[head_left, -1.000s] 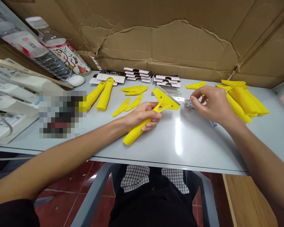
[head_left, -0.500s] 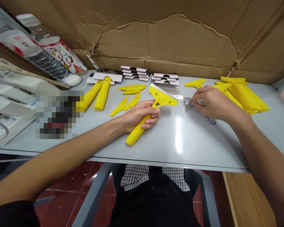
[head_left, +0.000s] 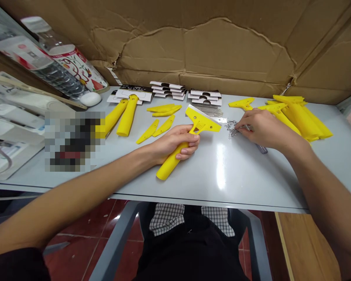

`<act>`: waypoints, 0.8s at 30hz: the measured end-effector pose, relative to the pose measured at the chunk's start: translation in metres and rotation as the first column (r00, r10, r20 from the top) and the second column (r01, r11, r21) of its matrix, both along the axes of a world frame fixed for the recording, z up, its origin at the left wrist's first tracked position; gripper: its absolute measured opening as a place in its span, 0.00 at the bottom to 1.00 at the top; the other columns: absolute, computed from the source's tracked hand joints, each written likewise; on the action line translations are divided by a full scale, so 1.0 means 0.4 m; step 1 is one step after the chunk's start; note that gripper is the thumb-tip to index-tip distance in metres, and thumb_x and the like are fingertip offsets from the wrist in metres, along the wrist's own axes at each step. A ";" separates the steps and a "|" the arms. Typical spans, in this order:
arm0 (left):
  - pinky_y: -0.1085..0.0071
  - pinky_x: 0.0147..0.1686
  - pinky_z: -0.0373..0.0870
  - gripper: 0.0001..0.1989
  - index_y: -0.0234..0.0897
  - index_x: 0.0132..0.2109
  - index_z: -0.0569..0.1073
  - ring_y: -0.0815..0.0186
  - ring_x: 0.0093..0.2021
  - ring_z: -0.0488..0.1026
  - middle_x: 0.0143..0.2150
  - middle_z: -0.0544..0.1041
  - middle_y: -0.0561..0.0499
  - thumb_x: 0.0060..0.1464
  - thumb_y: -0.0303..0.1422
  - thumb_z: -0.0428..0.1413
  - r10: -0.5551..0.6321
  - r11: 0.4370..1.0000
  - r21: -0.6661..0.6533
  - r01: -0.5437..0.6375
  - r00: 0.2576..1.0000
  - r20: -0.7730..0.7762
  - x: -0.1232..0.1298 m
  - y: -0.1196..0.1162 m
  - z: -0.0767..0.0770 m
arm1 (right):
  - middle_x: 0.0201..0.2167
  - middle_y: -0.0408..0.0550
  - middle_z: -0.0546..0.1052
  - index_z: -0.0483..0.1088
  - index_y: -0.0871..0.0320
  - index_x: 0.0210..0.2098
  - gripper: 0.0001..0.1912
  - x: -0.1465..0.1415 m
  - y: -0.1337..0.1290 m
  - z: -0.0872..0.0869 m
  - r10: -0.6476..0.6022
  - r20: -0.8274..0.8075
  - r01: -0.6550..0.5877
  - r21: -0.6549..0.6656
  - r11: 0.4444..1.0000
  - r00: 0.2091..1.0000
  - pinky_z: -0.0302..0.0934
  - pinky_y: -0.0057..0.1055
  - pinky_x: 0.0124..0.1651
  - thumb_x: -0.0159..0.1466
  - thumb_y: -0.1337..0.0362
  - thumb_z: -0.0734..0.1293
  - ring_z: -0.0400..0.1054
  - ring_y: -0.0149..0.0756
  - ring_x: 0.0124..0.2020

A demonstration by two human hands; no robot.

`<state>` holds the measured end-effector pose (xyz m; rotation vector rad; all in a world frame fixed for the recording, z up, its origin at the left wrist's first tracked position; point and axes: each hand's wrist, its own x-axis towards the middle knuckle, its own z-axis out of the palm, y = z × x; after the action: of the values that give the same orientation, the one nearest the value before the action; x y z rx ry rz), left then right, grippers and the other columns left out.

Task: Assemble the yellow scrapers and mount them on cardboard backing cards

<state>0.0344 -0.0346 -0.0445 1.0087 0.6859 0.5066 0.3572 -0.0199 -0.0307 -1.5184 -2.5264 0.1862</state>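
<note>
My left hand (head_left: 179, 145) is wrapped round the handle of a yellow scraper (head_left: 171, 164). The scraper's wide head points up and right, with a thin blade along its far edge and two screw holes showing. My right hand (head_left: 261, 125) is closed, its fingertips pinched at the edge of a small pile of screws (head_left: 230, 128). A screwdriver with a clear purplish handle (head_left: 262, 149) sticks out beneath the palm. Whether a screw is between the fingertips is too small to tell.
Several yellow cover plates (head_left: 163, 125) and two yellow scraper handles (head_left: 127, 117) lie to the left. Thin metal blades (head_left: 207, 110) and folded cards (head_left: 204, 96) are at the back. More yellow scraper bodies (head_left: 307, 119) are stacked right. Bottles (head_left: 70, 64) stand left, beside a cardboard wall (head_left: 216, 50).
Almost nothing differs. My right fingertips have shifted very slightly at the screws, and my left hand holds the scraper as before.
</note>
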 end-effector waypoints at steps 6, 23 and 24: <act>0.79 0.15 0.51 0.20 0.41 0.35 0.63 0.76 0.18 0.56 0.24 0.64 0.60 0.56 0.34 0.70 0.011 1.000 0.002 -0.011 1.000 0.008 0.006 -0.003 0.006 | 0.43 0.53 0.85 0.87 0.52 0.45 0.16 0.000 0.004 -0.011 -0.018 0.033 0.018 0.025 1.000 0.999 0.71 0.48 0.47 0.68 0.63 0.66 0.77 0.50 0.45; 0.80 0.14 0.53 0.18 0.40 0.36 0.64 0.77 0.19 0.57 0.26 0.65 0.59 0.58 0.32 0.69 0.017 0.999 -0.028 -0.017 0.999 0.030 0.002 -0.001 0.000 | 0.35 0.51 0.83 0.84 0.55 0.45 0.14 -0.032 -0.010 -0.001 -0.110 0.033 0.111 -0.022 0.994 0.993 0.66 0.41 0.39 0.64 0.70 0.68 0.75 0.45 0.36; 0.81 0.14 0.53 0.18 0.40 0.35 0.64 0.77 0.19 0.57 0.26 0.65 0.59 0.58 0.32 0.69 0.013 0.999 -0.030 -0.012 0.999 0.037 0.002 0.000 -0.001 | 0.34 0.51 0.83 0.84 0.55 0.47 0.15 -0.033 -0.010 -0.001 -0.114 0.031 0.115 -0.023 0.993 0.993 0.66 0.41 0.39 0.64 0.70 0.68 0.75 0.46 0.37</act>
<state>0.0352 -0.0346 -0.0448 0.9653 0.6651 0.5236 0.3441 -0.0241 -0.0312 -1.6820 -2.4586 0.1804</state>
